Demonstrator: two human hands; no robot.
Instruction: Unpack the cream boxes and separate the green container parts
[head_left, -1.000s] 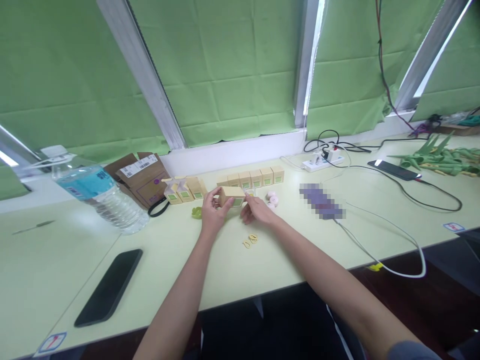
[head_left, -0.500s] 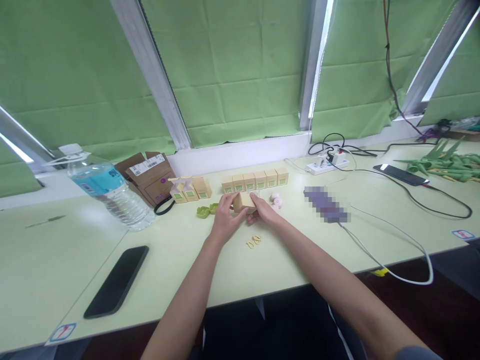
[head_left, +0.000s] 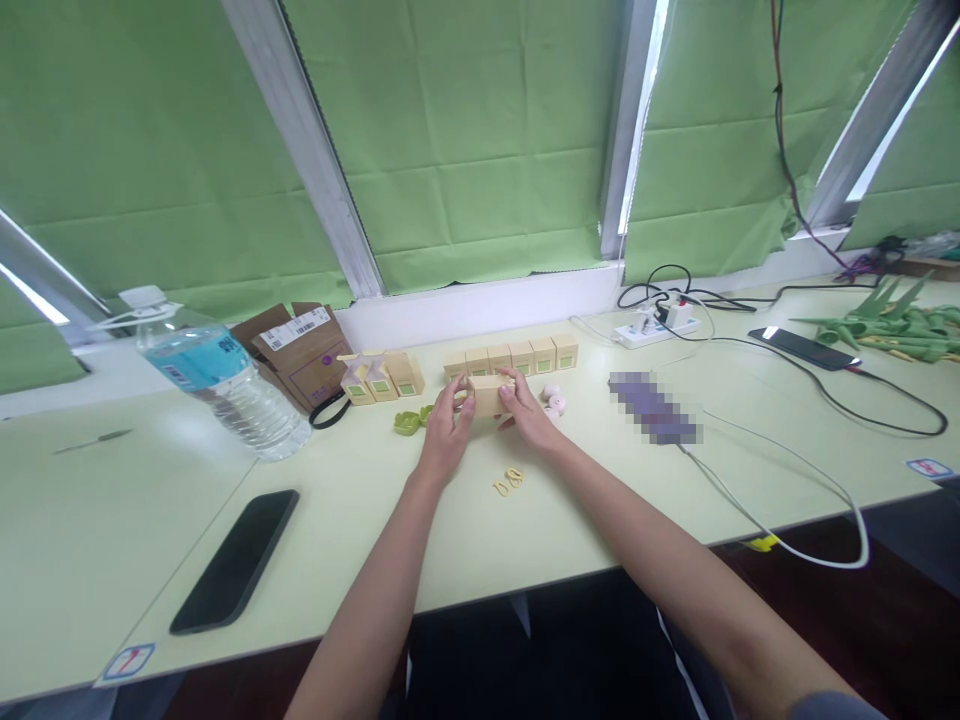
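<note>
Between my two hands is a small tan cardboard box (head_left: 487, 396), held just over the table. My left hand (head_left: 445, 425) grips its left end, fingers behind and thumb on the near side. The other end is pinched by my right hand (head_left: 528, 412). Several pale pink round pieces (head_left: 554, 400) lie right of my right hand. Green cup-like pieces (head_left: 409, 422) sit to the left of my left hand, partly covered by it. Small yellow loops (head_left: 509, 482) rest on the table nearer to me.
Behind my hands stands a row of small tan boxes (head_left: 521, 358); three more boxes (head_left: 381, 377) stand left. A tilted water bottle (head_left: 225, 375), an opened carton (head_left: 296, 350) and a black phone (head_left: 236, 560) are farther left. A power strip (head_left: 656, 327) and cables lie right.
The box has turned slightly in my hands. My left thumb has drawn back from the box's near face to its left end; my right hand stays nearly in place.
</note>
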